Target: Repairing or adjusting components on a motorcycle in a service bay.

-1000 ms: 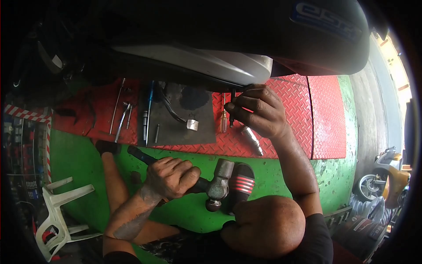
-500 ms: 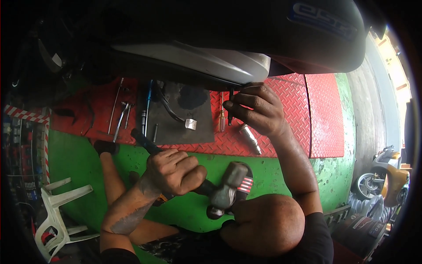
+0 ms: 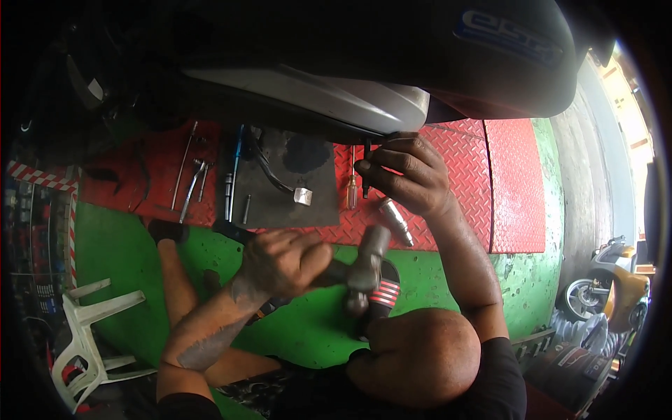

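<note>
My left hand is closed round the dark handle of a steel ball-peen hammer, raised below my right hand and slightly blurred. My right hand grips a short dark rod, held upright on the image against the underside of a black scooter body with a silver panel; the fingertips hide part of the rod. A clear-handled screwdriver lies beside the rod in view, and a silver air tool lies on the red plate just below my right hand.
Several wrenches and rods lie on the red checker-plate platform, beside a dark mat with a cable. My bent knee and a striped sandal are below, on green floor. A white chair stands left, a yellow scooter right.
My left hand and the hammer have moved up and to the right, toward my right hand and the rod. My right hand keeps its grip, shifted only slightly in the picture.
</note>
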Demonstrator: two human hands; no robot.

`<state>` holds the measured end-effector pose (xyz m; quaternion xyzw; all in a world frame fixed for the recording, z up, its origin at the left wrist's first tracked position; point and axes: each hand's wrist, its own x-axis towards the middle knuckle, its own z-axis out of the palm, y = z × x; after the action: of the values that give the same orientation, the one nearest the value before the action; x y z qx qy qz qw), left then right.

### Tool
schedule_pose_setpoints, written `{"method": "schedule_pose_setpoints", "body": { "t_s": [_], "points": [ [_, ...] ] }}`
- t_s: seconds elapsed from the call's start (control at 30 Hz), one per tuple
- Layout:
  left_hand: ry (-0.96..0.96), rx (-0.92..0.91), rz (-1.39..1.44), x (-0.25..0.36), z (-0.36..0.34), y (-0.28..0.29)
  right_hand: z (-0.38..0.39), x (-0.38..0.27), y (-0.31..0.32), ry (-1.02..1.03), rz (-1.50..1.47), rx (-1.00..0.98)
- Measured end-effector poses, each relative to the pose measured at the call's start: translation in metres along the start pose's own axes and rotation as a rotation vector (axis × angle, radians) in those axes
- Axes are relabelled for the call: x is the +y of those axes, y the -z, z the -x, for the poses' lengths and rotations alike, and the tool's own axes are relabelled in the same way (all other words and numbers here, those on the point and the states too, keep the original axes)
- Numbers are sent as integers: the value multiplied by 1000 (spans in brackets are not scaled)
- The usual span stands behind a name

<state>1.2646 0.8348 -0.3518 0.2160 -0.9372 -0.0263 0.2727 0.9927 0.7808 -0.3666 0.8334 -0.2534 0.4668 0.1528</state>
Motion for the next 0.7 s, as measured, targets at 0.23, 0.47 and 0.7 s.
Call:
{"method": "schedule_pose_setpoints", "body": {
  "t_s": [0.23, 0.47, 0.7],
  "points": [
    [6, -24, 64, 10, 21, -5, 3, -2, 7, 7, -68, -54],
    [19, -11, 92, 2, 23, -1, 3, 1, 0, -12, -29, -6],
    [29, 14, 69, -1, 22, 11, 1, 1, 0, 14, 6, -32]
  ]
}}
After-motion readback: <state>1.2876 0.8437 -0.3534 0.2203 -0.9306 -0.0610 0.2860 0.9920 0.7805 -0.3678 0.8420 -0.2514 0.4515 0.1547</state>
